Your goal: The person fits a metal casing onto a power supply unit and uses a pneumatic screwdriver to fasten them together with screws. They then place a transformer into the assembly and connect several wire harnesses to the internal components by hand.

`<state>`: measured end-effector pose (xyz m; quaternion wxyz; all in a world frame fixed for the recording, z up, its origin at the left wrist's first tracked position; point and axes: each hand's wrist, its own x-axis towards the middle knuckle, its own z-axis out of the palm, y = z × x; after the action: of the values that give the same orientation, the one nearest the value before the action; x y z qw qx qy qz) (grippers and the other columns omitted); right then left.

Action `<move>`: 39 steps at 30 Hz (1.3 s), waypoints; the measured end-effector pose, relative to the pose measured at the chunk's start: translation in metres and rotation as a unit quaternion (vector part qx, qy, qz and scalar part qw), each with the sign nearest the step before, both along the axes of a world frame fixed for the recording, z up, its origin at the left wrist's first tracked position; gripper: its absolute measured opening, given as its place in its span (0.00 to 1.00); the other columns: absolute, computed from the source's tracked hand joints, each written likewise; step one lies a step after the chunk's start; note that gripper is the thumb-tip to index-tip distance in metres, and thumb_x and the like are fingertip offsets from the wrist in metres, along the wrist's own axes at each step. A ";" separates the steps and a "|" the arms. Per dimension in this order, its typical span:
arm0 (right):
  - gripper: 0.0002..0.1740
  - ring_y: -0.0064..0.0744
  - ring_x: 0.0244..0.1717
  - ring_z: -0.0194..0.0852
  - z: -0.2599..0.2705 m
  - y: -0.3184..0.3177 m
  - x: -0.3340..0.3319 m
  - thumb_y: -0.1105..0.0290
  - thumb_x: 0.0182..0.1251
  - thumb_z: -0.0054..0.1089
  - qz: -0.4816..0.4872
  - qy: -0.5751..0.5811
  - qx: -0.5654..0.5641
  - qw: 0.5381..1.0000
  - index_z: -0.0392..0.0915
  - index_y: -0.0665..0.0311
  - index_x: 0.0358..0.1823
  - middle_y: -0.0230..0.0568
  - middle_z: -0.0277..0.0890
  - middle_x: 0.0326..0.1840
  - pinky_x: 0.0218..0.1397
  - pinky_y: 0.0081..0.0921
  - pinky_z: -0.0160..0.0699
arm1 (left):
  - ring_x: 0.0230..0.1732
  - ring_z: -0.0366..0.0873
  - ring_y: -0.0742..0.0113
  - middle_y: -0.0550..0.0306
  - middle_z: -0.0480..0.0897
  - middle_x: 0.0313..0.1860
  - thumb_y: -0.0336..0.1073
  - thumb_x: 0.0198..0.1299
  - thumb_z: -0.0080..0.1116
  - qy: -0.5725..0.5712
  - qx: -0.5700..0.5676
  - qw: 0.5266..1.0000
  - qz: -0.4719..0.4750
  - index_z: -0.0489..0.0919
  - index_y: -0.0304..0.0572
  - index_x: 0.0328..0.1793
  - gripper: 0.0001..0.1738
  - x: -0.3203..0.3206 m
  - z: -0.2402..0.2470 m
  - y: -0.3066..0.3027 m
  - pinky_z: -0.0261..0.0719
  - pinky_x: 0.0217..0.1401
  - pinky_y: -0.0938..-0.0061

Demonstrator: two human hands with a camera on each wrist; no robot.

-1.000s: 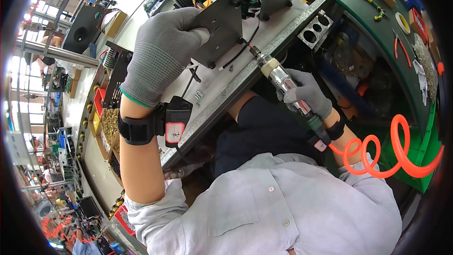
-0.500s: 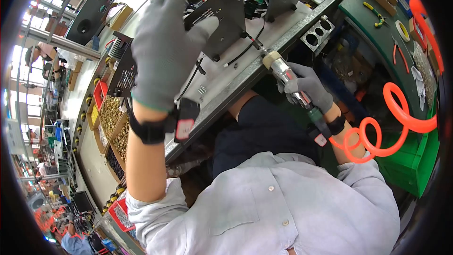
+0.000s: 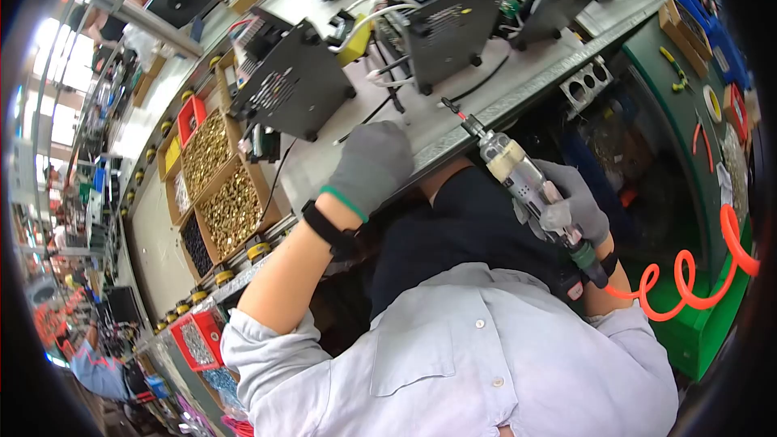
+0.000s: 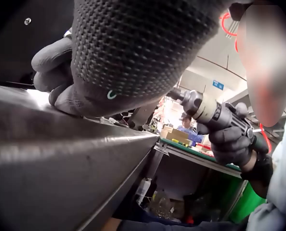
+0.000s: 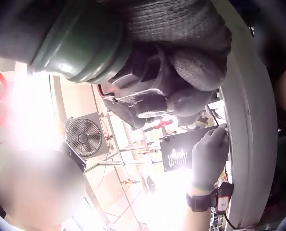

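Observation:
My gloved right hand grips an air screwdriver, its bit pointing up and left to the bench's front edge. An orange coiled hose runs from its rear end. My left hand, in a grey glove, is down at the bench edge with its fingers bent; in the left wrist view they lie close over the metal surface. Whether they pinch a small part, I cannot tell. Just beyond stand black perforated metal panels, one at left and another in the middle, with wires and circuit boards behind.
A divided wooden tray of brass-coloured parts lies left of the bench, with a red bin nearer me. At right, a green-topped table bears yellow-handled pliers and tape. A bracket with round holes sits by the bench edge.
My left hand has let go of the black panel and come down to the bench edge, where loose screws lay. The screwdriver has drawn back toward me. The view has shifted left.

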<state>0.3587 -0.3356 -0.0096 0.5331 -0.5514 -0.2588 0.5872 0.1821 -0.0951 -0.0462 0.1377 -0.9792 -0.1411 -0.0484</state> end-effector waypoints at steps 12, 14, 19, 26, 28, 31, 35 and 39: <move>0.50 0.23 0.32 0.77 0.019 0.026 -0.022 0.60 0.28 0.68 0.097 -0.029 0.009 0.995 0.71 0.76 0.61 0.43 0.79 0.36 0.32 0.19 0.76 | 0.30 0.82 0.62 0.58 0.79 0.25 0.36 0.58 0.58 -0.138 -0.159 0.975 0.076 0.82 0.38 0.35 0.09 -0.045 0.025 0.005 0.77 0.28 0.71; 0.50 0.24 0.33 0.77 0.024 0.030 -0.026 0.59 0.28 0.69 0.116 -0.034 0.011 0.993 0.71 0.76 0.61 0.43 0.79 0.37 0.34 0.19 0.76 | 0.27 0.77 0.67 0.60 0.78 0.27 0.34 0.62 0.53 -0.298 -0.658 0.651 0.234 0.80 0.35 0.44 0.11 -0.054 0.044 0.003 0.73 0.26 0.76; 0.55 0.25 0.39 0.77 0.028 0.038 -0.041 0.54 0.28 0.75 0.130 -0.019 0.051 0.990 0.70 0.76 0.64 0.41 0.77 0.45 0.43 0.22 0.75 | 0.22 0.68 0.68 0.55 0.79 0.33 0.33 0.67 0.48 -0.406 -0.895 0.184 0.028 0.75 0.32 0.55 0.15 -0.058 0.046 -0.006 0.65 0.22 0.78; 0.55 0.27 0.42 0.77 0.024 0.036 -0.042 0.57 0.29 0.77 0.125 0.052 0.070 0.988 0.69 0.76 0.65 0.41 0.77 0.46 0.47 0.23 0.75 | 0.26 0.76 0.60 0.54 0.79 0.28 0.32 0.66 0.48 -0.429 -0.898 0.091 -0.030 0.75 0.32 0.54 0.14 -0.050 0.057 -0.017 0.69 0.23 0.74; 0.55 0.27 0.42 0.77 0.023 0.035 -0.040 0.58 0.30 0.77 0.126 0.081 0.069 0.986 0.69 0.76 0.65 0.41 0.77 0.46 0.48 0.24 0.75 | 0.27 0.76 0.60 0.54 0.79 0.28 0.32 0.66 0.47 -0.429 -0.897 0.093 -0.049 0.75 0.32 0.54 0.15 -0.047 0.056 -0.018 0.70 0.24 0.73; 0.54 0.27 0.43 0.77 0.024 0.033 -0.038 0.59 0.30 0.76 0.123 0.082 0.060 0.987 0.69 0.76 0.65 0.41 0.77 0.46 0.49 0.24 0.75 | 0.27 0.76 0.59 0.54 0.79 0.28 0.33 0.66 0.48 -0.449 -0.883 0.136 -0.025 0.75 0.32 0.54 0.15 -0.044 0.059 -0.021 0.72 0.25 0.73; 0.52 0.26 0.40 0.76 0.032 0.033 -0.038 0.59 0.29 0.72 0.105 -0.063 0.068 0.990 0.70 0.76 0.63 0.41 0.77 0.44 0.46 0.23 0.75 | 0.29 0.77 0.61 0.54 0.79 0.30 0.33 0.67 0.48 -0.476 -0.839 0.249 0.087 0.74 0.31 0.55 0.15 -0.042 0.070 -0.026 0.74 0.26 0.73; 0.51 0.26 0.38 0.76 0.030 0.037 -0.032 0.58 0.30 0.71 0.113 -0.169 0.106 0.973 0.71 0.76 0.63 0.40 0.78 0.41 0.44 0.23 0.75 | 0.28 0.78 0.60 0.54 0.77 0.28 0.32 0.66 0.51 -0.481 -0.852 0.195 0.068 0.73 0.32 0.55 0.15 -0.038 0.073 -0.027 0.74 0.25 0.73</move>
<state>0.3270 -0.2981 0.0208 0.4673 -0.5503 -0.4664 0.5112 0.1445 -0.1220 0.0264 -0.8716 -0.2757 -0.2022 -0.3512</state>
